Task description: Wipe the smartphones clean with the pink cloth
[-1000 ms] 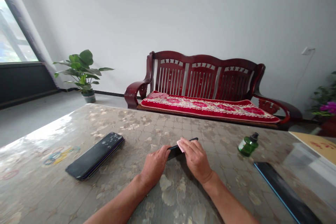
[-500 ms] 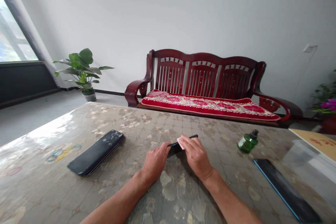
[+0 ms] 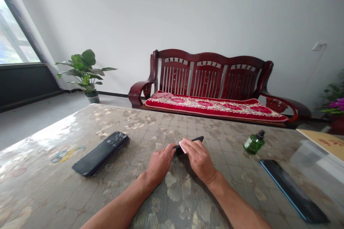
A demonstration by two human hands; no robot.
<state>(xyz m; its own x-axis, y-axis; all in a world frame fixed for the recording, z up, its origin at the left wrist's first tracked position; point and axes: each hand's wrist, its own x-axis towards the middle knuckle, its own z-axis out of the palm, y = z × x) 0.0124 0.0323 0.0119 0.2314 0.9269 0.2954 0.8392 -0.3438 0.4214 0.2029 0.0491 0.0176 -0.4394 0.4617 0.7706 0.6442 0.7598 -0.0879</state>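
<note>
A dark phone (image 3: pixel 199 139) is held above the middle of the table, tilted, its lower part partly covered by my hands. My left hand (image 3: pixel 160 161) grips its left end between thumb and fingers. In my right hand (image 3: pixel 198 156) is a small pale pink cloth (image 3: pixel 183 146), pressed against the phone with the fingertips. To the left lies a stack of dark phones (image 3: pixel 100 154), the top one spotted with light marks. Another phone with a blue edge (image 3: pixel 292 191) lies flat at the right, near a small green bottle (image 3: pixel 254 143) with a black cap.
Coloured rubber bands (image 3: pixel 66 154) lie left of the stack on the patterned table (image 3: pixel 129 193). A clear plastic box (image 3: pixel 317 164) and a tan board (image 3: pixel 325 143) stand at the right edge. Beyond are a wooden bench (image 3: pixel 205 78) and a potted plant (image 3: pixel 87 71).
My right hand and the cloth have shifted slightly left along the phone, and more of the phone's far end shows. The whole view has moved a little.
</note>
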